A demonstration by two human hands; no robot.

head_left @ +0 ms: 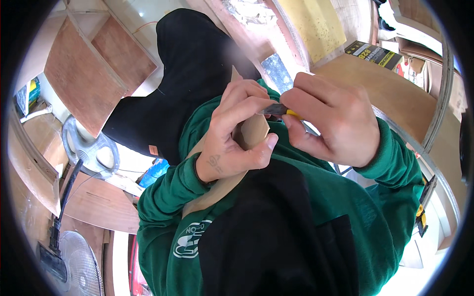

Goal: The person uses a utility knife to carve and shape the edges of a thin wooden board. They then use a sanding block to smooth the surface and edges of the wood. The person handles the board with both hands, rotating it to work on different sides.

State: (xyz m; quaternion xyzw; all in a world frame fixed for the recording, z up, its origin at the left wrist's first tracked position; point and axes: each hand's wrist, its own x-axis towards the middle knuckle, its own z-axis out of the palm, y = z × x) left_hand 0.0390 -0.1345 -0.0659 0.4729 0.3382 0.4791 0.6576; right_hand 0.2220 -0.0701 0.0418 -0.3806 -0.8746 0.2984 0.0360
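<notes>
My left hand (229, 148) is closed around a thin, pale wooden piece (207, 197) that runs from my chest up past my fingers, with an angled end beside my thumb. My right hand (335, 118) grips a yellow and dark utility knife (291, 112). Its blade reaches left to the wood, just by my left index finger; whether it cuts into it I cannot tell. Both hands are held above my lap, over my green sweatshirt and dark-clad legs.
Curved plywood panels with dividers (81, 74) stand upper left. A standing fan (79, 259) is lower left, beside a grey round base (89, 135). On the right are a curved brown board (385, 98), a black and yellow box (373, 54) and a pale yellow panel (311, 24).
</notes>
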